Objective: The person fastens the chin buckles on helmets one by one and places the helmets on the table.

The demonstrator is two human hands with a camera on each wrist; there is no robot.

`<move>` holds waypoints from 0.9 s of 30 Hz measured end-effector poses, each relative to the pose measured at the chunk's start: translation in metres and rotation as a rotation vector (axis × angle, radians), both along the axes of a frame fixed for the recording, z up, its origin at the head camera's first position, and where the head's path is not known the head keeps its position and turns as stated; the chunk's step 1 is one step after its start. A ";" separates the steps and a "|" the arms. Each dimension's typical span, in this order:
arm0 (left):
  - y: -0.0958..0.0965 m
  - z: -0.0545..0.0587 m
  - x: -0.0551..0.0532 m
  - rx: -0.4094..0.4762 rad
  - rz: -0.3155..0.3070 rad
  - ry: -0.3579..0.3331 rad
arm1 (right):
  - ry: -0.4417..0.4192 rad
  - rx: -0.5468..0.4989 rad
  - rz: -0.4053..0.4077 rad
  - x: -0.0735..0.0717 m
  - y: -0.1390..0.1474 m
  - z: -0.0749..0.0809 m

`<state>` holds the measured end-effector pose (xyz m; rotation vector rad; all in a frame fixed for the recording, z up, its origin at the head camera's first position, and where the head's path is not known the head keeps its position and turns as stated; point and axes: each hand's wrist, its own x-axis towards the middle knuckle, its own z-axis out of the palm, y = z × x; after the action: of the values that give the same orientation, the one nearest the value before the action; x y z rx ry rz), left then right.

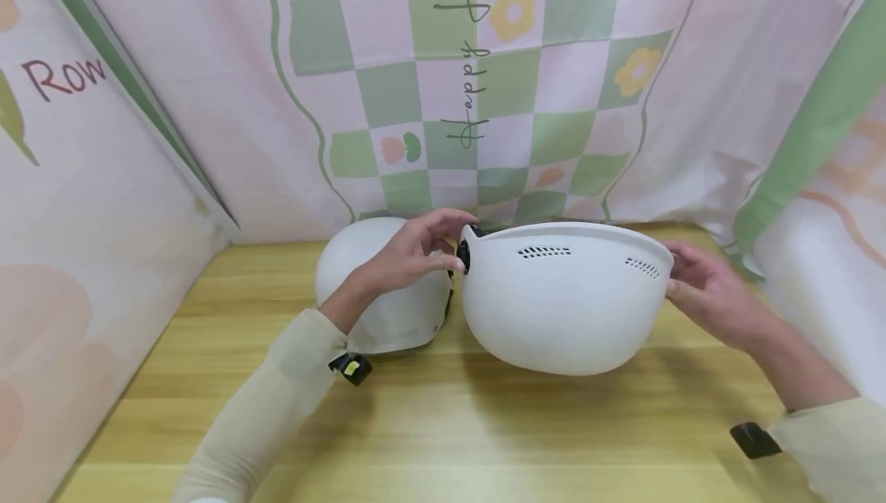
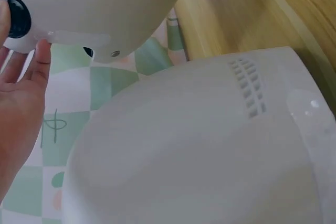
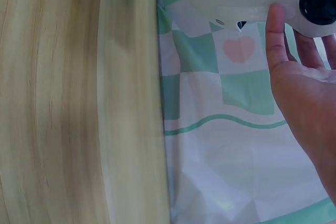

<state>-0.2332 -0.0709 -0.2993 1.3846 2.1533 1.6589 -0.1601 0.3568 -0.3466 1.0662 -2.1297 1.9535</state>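
Observation:
Both hands hold a white helmet by its two sides, tilted with its rim upward and its rounded shell low over the wooden table. Beside a round black knob, the left hand grips the left edge, thumb in front. The right hand grips the opposite edge near another black knob, its thumb on the outer shell. Two groups of small vent slots show below the rim. Just left of it a second white helmet sits on the table, partly hidden behind the left forearm. The inside of the held helmet is hidden.
The wooden table reaches back to a hanging cloth with green and white checks. Printed cloth also hangs at the left and right sides. Black wrist straps hang near both sleeves.

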 end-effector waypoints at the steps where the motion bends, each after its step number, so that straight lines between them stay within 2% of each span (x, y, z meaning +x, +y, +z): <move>1: 0.000 0.000 0.001 0.013 0.000 -0.007 | -0.008 -0.022 0.023 0.000 0.000 0.000; 5: 0.000 0.000 0.003 0.049 0.003 -0.021 | -0.046 -0.103 0.087 0.000 -0.004 0.001; 10: 0.001 -0.004 0.004 0.075 0.018 -0.033 | -0.103 -0.215 0.085 -0.001 -0.008 0.002; 14: 0.003 -0.006 0.006 0.086 0.038 -0.041 | -0.123 -0.317 0.134 -0.004 -0.011 0.002; 19: 0.003 -0.009 0.006 0.094 0.047 -0.044 | -0.124 -0.344 0.154 -0.003 -0.015 0.002; 27: 0.003 -0.013 0.007 0.101 0.043 -0.084 | -0.100 -0.299 0.111 -0.001 -0.022 0.006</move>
<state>-0.2264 -0.0679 -0.3122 1.2764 2.0948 1.8302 -0.1608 0.3351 -0.3406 1.0702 -1.7759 2.3285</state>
